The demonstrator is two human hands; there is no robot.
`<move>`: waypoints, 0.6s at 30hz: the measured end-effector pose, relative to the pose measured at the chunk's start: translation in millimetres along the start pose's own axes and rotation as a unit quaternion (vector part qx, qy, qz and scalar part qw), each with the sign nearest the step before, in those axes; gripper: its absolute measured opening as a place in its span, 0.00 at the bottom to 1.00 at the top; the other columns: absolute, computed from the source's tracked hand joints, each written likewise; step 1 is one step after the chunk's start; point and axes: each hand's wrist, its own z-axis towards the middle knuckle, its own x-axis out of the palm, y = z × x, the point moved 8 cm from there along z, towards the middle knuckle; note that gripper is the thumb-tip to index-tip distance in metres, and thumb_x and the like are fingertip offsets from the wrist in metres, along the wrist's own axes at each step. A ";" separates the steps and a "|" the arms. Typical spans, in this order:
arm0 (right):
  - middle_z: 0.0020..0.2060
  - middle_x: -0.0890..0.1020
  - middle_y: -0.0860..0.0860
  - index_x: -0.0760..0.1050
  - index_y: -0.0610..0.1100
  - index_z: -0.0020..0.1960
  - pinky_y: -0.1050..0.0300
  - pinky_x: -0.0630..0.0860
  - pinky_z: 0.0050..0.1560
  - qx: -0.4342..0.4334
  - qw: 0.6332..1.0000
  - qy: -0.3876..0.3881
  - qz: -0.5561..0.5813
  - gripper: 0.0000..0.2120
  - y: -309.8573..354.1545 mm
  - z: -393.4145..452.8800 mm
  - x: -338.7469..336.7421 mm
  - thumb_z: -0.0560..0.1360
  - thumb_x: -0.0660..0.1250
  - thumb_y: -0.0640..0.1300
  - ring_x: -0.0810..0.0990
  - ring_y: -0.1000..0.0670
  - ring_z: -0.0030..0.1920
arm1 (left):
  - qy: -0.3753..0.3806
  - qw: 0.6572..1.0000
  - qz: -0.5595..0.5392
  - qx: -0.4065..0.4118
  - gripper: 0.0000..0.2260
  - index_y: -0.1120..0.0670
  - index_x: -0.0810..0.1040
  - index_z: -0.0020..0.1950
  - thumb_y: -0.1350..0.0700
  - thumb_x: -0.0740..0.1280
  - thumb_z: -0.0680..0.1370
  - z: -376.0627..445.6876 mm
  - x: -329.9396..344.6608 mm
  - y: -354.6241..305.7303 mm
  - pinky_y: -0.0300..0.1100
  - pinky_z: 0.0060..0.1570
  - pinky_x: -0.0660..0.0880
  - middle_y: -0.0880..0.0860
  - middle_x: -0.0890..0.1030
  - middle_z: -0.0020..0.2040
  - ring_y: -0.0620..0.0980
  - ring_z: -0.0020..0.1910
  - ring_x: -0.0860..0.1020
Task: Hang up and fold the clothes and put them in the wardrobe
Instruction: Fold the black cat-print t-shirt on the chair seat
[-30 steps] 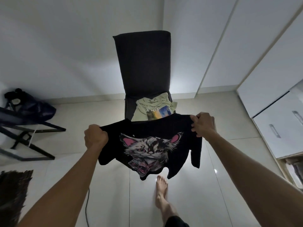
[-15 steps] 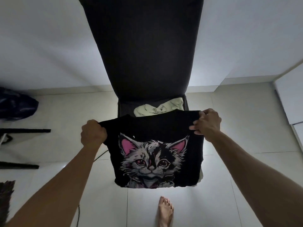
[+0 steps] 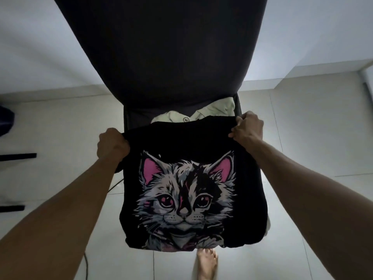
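Two fists are closed on the top edge of a black shirt (image 3: 189,142): left hand (image 3: 112,144), right hand (image 3: 247,126). It is held spread before a chair (image 3: 161,47), above a pale garment (image 3: 214,112) on the seat.

Dark chair back (image 3: 161,47) close ahead; open tiled floor (image 3: 312,128) on both sides.

Black cat-print T-shirt (image 3: 187,195), spread upright.
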 end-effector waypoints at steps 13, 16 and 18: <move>0.80 0.57 0.44 0.58 0.50 0.79 0.36 0.60 0.75 -0.166 0.955 -0.023 -0.246 0.26 -25.0 -142.6 51.5 0.83 0.57 0.54 0.54 0.41 0.79 | 0.092 0.817 0.248 0.513 0.24 0.49 0.66 0.76 0.45 0.60 0.82 -112.8 64.4 -53.0 0.59 0.61 0.73 0.58 0.66 0.75 0.60 0.71 0.68; 0.81 0.40 0.51 0.41 0.58 0.81 0.35 0.44 0.78 -0.065 0.962 0.029 -0.263 0.28 -59.5 -148.6 63.3 0.84 0.44 0.61 0.35 0.45 0.80 | 0.145 0.766 0.300 0.550 0.30 0.43 0.54 0.81 0.39 0.57 0.81 -103.7 73.5 -55.5 0.61 0.66 0.69 0.53 0.54 0.81 0.56 0.78 0.56; 0.80 0.33 0.54 0.33 0.61 0.80 0.36 0.40 0.78 -0.023 0.963 0.035 -0.267 0.29 -75.6 -148.7 66.6 0.82 0.39 0.65 0.29 0.47 0.78 | 0.169 0.762 0.318 0.538 0.33 0.40 0.45 0.81 0.36 0.56 0.80 -88.5 77.9 -52.5 0.61 0.69 0.65 0.49 0.46 0.82 0.52 0.80 0.48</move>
